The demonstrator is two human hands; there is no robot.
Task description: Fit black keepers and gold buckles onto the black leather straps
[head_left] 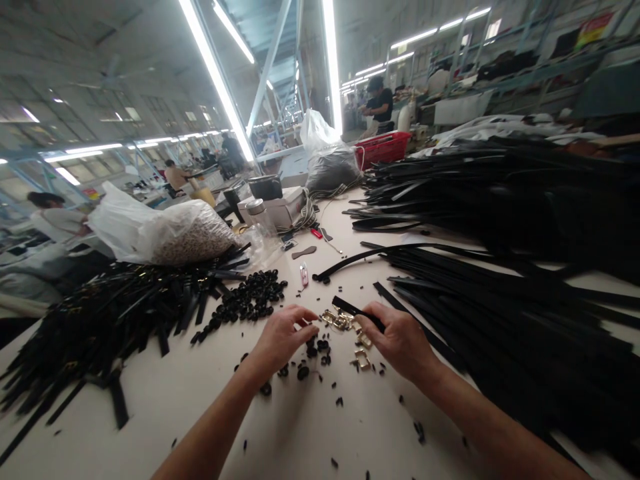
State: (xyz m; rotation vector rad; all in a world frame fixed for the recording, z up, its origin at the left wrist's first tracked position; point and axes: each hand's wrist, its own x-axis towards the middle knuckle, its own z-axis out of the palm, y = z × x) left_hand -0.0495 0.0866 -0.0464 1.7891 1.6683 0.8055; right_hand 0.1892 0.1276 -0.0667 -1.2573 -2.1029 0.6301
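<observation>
At the left of the desk [150, 407], the heap of black straps [107, 313] sprawls loosely, and an elbow catching one of its jutting ends could drag others along. Next to it, the pile of black rings [253, 297] has no edge to hold it, so a nudge might roll some off among the loose rings [303, 371] under the left hand [275, 340]. In the middle, the gold buckles [343, 321] lie in a jumble; frames hooked over one another could come up together if one is lifted. Small black pieces [339, 401] are strewn nearer the body, where a forearm could sweep them off. At the right, the long strips [480, 313] overlap, and pulling one could shift its neighbours.

The left forearm slants up from the lower edge, its wrist arched and fingers curled inward above the loose rings. That grip has thumb and forefinger close; I cannot tell whether anything small is pinched between them. The right forearm comes in from the lower right corner, with its grip clamped on a black strip [345, 305], thumb toward the buckles. The strip's free end points up and left, just above the buckles, between the two hands.
</observation>
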